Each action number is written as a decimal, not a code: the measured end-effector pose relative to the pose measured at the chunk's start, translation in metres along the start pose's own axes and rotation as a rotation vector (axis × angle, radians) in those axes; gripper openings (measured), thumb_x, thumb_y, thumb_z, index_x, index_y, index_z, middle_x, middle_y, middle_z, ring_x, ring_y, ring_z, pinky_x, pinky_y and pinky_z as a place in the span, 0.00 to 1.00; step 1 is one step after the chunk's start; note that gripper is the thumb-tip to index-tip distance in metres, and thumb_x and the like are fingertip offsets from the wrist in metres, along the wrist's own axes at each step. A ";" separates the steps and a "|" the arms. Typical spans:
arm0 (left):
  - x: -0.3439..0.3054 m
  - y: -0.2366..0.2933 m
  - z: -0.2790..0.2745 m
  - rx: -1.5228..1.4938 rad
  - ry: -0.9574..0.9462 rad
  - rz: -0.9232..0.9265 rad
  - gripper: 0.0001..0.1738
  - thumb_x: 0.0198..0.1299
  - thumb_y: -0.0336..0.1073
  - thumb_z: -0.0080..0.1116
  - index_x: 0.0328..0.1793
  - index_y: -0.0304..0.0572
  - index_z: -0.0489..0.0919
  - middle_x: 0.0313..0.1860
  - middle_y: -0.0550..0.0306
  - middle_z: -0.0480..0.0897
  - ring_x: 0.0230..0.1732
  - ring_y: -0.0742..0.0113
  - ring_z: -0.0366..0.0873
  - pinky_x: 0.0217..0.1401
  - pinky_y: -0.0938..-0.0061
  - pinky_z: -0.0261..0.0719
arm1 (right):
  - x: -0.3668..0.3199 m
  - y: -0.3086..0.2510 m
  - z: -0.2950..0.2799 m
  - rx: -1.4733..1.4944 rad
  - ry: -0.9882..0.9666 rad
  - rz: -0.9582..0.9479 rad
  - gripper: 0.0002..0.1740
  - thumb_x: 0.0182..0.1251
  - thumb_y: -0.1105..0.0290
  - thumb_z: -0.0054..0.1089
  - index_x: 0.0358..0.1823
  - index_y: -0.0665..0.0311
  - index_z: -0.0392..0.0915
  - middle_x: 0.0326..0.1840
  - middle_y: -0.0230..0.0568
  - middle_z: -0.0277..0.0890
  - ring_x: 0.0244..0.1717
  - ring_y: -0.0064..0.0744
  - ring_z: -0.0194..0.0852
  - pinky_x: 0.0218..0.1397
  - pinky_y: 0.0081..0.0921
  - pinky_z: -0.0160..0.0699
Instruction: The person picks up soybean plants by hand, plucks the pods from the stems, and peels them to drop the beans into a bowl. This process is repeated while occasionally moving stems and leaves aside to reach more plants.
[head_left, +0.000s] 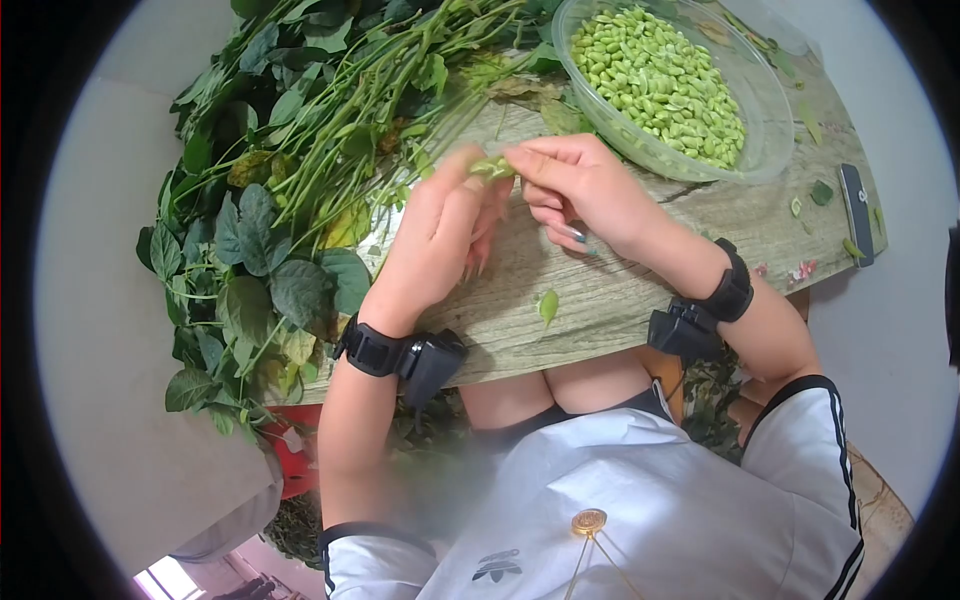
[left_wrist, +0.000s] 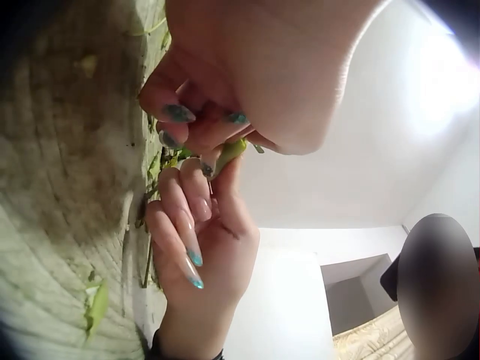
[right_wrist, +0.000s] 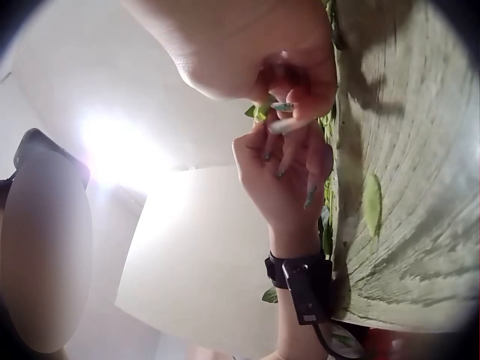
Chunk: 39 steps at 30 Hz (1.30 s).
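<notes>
Between my two hands, over the wooden table (head_left: 515,335), is a green bean pod (head_left: 492,168). My left hand (head_left: 440,225) pinches its left end, while my right hand (head_left: 590,190) grips the other end with thumb and forefinger. Part of the pod (left_wrist: 232,156) shows between the fingertips in the left wrist view. In the right wrist view, a bit of green pod (right_wrist: 261,112) pokes out past the fingers, which hide the rest. Closer to the body, a loose flat pod (head_left: 547,307) lies on the tabletop. Beyond my right hand stands a clear plastic bowl (head_left: 775,110) with shelled green beans (head_left: 655,85).
Cut bean stalks (head_left: 350,150) and a heap of dark leaves (head_left: 265,240) cover the left and far side of the table. A dark phone-like slab (head_left: 857,215) lies at the right edge, near leaf scraps (head_left: 821,192). Below the left edge is something red (head_left: 295,450).
</notes>
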<state>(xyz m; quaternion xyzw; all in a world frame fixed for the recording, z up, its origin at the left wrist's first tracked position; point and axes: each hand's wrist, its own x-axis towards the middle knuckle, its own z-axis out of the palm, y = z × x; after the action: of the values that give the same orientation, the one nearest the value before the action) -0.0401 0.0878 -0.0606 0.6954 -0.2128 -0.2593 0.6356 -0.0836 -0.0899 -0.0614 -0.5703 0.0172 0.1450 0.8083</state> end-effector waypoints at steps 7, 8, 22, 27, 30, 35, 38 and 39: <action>0.001 -0.004 0.001 0.048 0.034 0.091 0.12 0.72 0.35 0.37 0.46 0.35 0.70 0.17 0.68 0.65 0.16 0.79 0.61 0.19 0.81 0.61 | 0.003 0.000 -0.003 0.168 -0.040 0.065 0.19 0.78 0.57 0.48 0.29 0.62 0.70 0.15 0.24 0.57 0.12 0.16 0.53 0.13 0.19 0.53; 0.000 -0.007 0.002 -0.012 0.043 0.116 0.12 0.72 0.35 0.37 0.48 0.35 0.71 0.17 0.69 0.65 0.16 0.79 0.61 0.19 0.81 0.61 | 0.008 0.006 -0.011 0.209 -0.124 0.024 0.14 0.78 0.60 0.47 0.36 0.61 0.71 0.17 0.27 0.60 0.12 0.16 0.55 0.12 0.16 0.55; -0.001 0.010 -0.003 0.041 -0.012 0.181 0.16 0.75 0.44 0.45 0.41 0.40 0.72 0.20 0.68 0.70 0.17 0.83 0.65 0.18 0.86 0.61 | -0.002 -0.002 -0.001 -0.046 -0.100 -0.133 0.20 0.77 0.57 0.50 0.40 0.69 0.79 0.20 0.34 0.73 0.20 0.25 0.77 0.22 0.20 0.77; -0.003 0.006 0.000 0.021 -0.097 0.074 0.15 0.75 0.44 0.45 0.46 0.39 0.72 0.18 0.68 0.69 0.14 0.82 0.64 0.17 0.85 0.62 | -0.002 -0.015 -0.007 0.116 -0.118 0.000 0.20 0.76 0.57 0.51 0.36 0.70 0.79 0.19 0.36 0.75 0.18 0.28 0.78 0.21 0.20 0.77; -0.001 0.008 0.001 0.015 -0.117 0.061 0.14 0.75 0.43 0.44 0.47 0.39 0.71 0.17 0.68 0.69 0.14 0.82 0.64 0.17 0.84 0.62 | -0.001 -0.013 -0.008 0.073 -0.099 0.020 0.22 0.75 0.57 0.52 0.30 0.69 0.78 0.17 0.37 0.75 0.18 0.26 0.77 0.21 0.21 0.75; 0.005 0.011 -0.003 -0.052 -0.172 -0.094 0.13 0.75 0.41 0.44 0.44 0.39 0.71 0.17 0.68 0.67 0.14 0.81 0.63 0.15 0.83 0.62 | 0.001 -0.002 -0.005 -0.782 0.200 -0.449 0.21 0.73 0.60 0.53 0.23 0.67 0.76 0.15 0.42 0.70 0.16 0.36 0.73 0.23 0.36 0.65; 0.001 0.007 0.000 -0.158 -0.185 -0.178 0.14 0.74 0.41 0.44 0.42 0.38 0.71 0.17 0.69 0.66 0.14 0.81 0.62 0.14 0.82 0.65 | -0.001 -0.001 -0.005 -0.938 0.239 -0.557 0.19 0.72 0.61 0.52 0.25 0.66 0.76 0.20 0.45 0.74 0.22 0.45 0.75 0.26 0.38 0.69; 0.001 0.008 0.001 -0.120 -0.187 -0.206 0.14 0.74 0.41 0.44 0.41 0.38 0.71 0.17 0.69 0.65 0.14 0.82 0.61 0.14 0.82 0.67 | 0.001 0.001 -0.006 -0.942 0.242 -0.570 0.19 0.72 0.61 0.52 0.25 0.66 0.76 0.20 0.45 0.74 0.22 0.45 0.75 0.26 0.38 0.69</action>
<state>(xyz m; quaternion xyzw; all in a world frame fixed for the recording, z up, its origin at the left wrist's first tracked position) -0.0394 0.0853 -0.0532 0.6473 -0.1826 -0.3988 0.6234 -0.0820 -0.0946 -0.0647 -0.8642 -0.1113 -0.1536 0.4660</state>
